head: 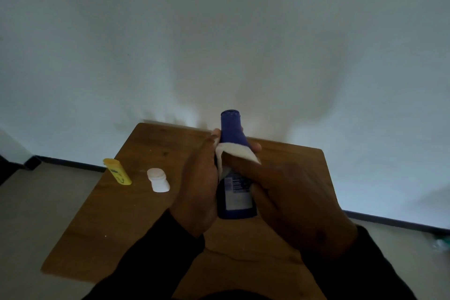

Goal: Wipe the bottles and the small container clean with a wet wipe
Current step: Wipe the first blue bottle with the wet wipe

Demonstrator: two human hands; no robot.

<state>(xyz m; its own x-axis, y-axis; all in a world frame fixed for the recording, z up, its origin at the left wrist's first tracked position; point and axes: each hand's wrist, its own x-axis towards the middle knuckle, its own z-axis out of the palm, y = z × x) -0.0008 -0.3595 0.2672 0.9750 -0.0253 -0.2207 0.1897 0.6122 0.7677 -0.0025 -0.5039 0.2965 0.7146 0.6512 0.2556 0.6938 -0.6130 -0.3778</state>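
You have a dark blue bottle [233,134] with a pale grey-white label panel, a white wipe [237,152], a yellow bottle [117,172] with dark print, a white small container [158,180], a brown wood-grain table [126,214], black sleeves [151,258].

A plain, dim room, likely in a home: a small wooden surface [146,214] stands against a bare white wall [219,31]. A dark skirting board [73,164] runs along the wall's foot, above a pale floor [36,202] beside the surface.
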